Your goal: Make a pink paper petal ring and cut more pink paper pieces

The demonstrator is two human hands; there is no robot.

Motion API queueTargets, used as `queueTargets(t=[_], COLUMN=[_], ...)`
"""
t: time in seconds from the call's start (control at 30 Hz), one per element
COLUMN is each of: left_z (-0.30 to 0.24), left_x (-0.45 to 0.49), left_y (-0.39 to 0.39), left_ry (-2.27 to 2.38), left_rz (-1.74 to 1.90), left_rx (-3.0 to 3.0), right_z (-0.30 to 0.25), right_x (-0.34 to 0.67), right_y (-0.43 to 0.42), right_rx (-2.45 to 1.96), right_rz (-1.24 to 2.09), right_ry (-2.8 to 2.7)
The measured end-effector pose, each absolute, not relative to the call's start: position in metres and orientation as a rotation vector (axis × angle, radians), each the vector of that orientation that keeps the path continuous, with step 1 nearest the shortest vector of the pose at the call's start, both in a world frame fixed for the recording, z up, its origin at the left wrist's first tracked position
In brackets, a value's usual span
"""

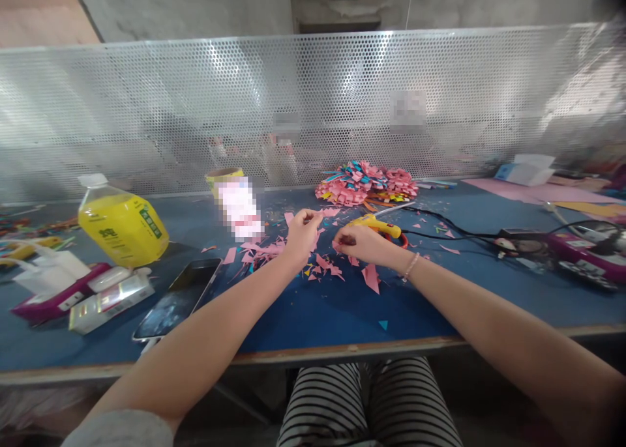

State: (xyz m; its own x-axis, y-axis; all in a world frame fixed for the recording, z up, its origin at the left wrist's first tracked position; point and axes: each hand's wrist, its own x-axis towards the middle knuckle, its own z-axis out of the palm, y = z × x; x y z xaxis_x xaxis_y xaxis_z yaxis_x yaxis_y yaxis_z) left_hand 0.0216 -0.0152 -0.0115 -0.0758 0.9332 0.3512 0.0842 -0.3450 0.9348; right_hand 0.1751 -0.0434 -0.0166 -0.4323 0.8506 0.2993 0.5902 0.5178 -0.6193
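Note:
My left hand (302, 233) hovers over a scatter of pink paper scraps (325, 264) on the blue tabletop (317, 317), its fingers curled in a pinch; what they hold is too small to make out. My right hand (360, 244) rests on the table just to its right, fingers closed on something tiny, among the scraps. A yellow glue gun (376, 224) lies right behind my right hand, next to orange-handled scissors (402, 238). A heap of folded pink and coloured paper pieces (366, 183) sits farther back.
A yellow drink bottle (122, 225) lies tilted at left, with a phone (178, 298), tissue packs (53, 290) and a silver packet (110, 302) near the front edge. Black cables (464, 232) and a power strip (581, 255) lie at right. A perforated metal screen (313, 108) closes the back.

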Motion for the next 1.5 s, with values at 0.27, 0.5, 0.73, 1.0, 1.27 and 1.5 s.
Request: queueTargets(t=[0.27, 0.5, 0.73, 1.0, 1.27, 1.5], left_z=[-0.011, -0.012, -0.011, -0.01, -0.01, -0.01], left_x=[0.021, 0.02, 0.021, 0.02, 0.019, 0.015], left_y=[-0.015, -0.013, -0.016, -0.016, -0.015, -0.009], left_ry=[1.106, 1.086, 1.091, 1.11, 1.092, 1.141], left_rz=[1.514, 1.509, 1.493, 1.482, 1.483, 1.507], left_rx=[1.423, 1.387, 1.397, 1.408, 1.41, 1.4], right_z=[-0.009, -0.005, -0.003, -0.004, -0.004, -0.007], right_x=[0.188, 0.193, 0.189, 0.194, 0.194, 0.209], right_y=[-0.035, -0.026, -0.03, -0.028, -0.029, -0.015], right_rx=[-1.079, -0.863, -0.877, -0.943, -0.931, -1.102], right_rz=[0.828, 0.946, 1.012, 0.868, 0.916, 0.806], right_ry=[-1.688, -1.214, -1.177, -1.299, -1.276, -1.256])
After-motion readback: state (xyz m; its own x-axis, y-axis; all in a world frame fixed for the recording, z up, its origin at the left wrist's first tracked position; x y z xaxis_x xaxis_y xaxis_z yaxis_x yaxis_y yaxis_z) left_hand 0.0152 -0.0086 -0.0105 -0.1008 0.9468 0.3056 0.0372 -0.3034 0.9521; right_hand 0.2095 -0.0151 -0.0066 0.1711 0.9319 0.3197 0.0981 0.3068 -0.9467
